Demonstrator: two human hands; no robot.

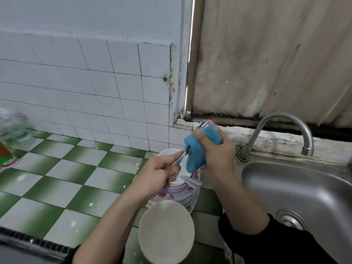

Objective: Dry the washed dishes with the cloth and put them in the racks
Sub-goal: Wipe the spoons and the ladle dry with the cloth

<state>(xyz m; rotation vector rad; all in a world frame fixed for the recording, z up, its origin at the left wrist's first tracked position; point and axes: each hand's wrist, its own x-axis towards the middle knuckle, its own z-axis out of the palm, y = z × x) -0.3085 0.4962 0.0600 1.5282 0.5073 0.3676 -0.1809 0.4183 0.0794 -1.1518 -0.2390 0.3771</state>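
Head view, looking down at a green-and-white checked tile counter: the job is in its early-to-middle stretch, judging by how much crockery waits.

At the centre, the right hand is closed round a bunched blue fleecy cloth, which is wrapped about a thin metal fork. The fork's tines poke out of the cloth toward 12 o'clock. The left hand, at 9 o'clock of the cloth, pinches the fork's handle end with curled fingers. So one piece of cutlery is being wiped and is not yet put away.

Directly beneath the hands, toward 6 o'clock, sits a stack of flower-patterned plates with a white bowl on top and a flat metal utensil lying across its rim. Nearer the person, a round pale dish rests against that stack. Whether any of these are wet I cannot tell.

At 3 o'clock are the stainless steel sink and its curved tap. A blurred clear bottle stands at 9 o'clock. No rack is in sight, so nothing here shows dishes already stowed; the whole pile looks left to do.
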